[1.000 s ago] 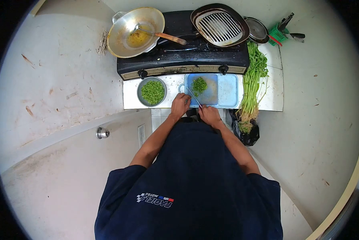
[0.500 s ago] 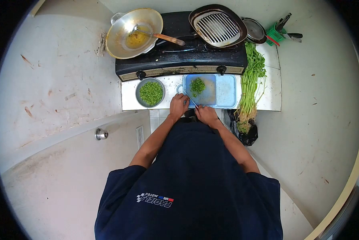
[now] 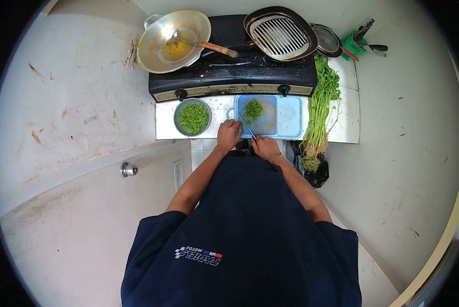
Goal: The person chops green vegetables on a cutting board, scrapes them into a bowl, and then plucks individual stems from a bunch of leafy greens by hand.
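A light blue cutting board (image 3: 289, 117) lies on the white counter in front of the stove. My right hand (image 3: 266, 147) is closed round the handle of a knife (image 3: 247, 125) at the board's front edge. The blade slants up and left over the board. Just left of the blade, my left hand (image 3: 229, 134) rests with curled fingers at the board's front left corner; whatever it pinches is hidden. Beyond the blade sits a small heap of chopped greens (image 3: 253, 109). Left of the board is a grey bowl (image 3: 176, 123) holding chopped green pieces (image 3: 193, 118).
On the black stove (image 3: 224, 77) are a wok (image 3: 148, 50) with a wooden-handled spatula (image 3: 216, 48) and a grill pan (image 3: 280, 36). Leafy stalks with roots (image 3: 319, 115) lie right of the board, above a black plastic bag (image 3: 319, 176). A green basket (image 3: 351, 47) holds knives.
The knife blade has swung slightly to the right, away from my left fingers. Both hands stay in nearly the same place. The whole view has shifted a little.
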Action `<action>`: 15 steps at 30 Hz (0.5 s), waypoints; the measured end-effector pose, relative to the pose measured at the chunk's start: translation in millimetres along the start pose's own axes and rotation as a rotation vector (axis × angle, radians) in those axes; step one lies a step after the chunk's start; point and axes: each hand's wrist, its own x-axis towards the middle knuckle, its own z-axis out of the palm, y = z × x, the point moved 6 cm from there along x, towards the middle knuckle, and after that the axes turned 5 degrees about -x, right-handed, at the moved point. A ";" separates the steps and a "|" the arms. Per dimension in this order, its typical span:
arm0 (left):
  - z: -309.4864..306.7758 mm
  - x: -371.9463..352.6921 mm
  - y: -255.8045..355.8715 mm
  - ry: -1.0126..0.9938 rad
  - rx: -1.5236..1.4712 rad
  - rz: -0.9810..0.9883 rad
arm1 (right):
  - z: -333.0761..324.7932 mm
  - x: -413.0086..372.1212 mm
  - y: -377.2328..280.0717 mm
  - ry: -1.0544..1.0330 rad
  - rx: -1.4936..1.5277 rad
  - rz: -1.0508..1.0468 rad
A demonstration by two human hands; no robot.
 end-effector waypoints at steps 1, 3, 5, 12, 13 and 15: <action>1.2 -0.6 -0.7 -0.009 0.035 -0.005 | 1.6 -0.5 -0.2 -0.002 -0.005 -0.016; 1.4 -1.5 -1.0 -0.021 0.072 -0.015 | 3.9 -1.0 -2.0 -0.007 -0.013 -0.048; -0.7 -2.3 0.0 -0.028 0.078 -0.029 | 4.8 -1.0 -1.7 -0.019 -0.022 -0.048; -5.9 -6.7 3.9 0.024 0.007 0.013 | 5.4 8.0 -7.5 -0.017 -0.041 -0.033; -6.0 -6.9 4.2 0.024 0.013 0.005 | 3.9 8.5 -7.9 -0.016 -0.038 -0.033; -5.9 -7.4 4.0 0.022 0.020 -0.015 | 2.2 8.4 -8.1 -0.015 -0.031 -0.033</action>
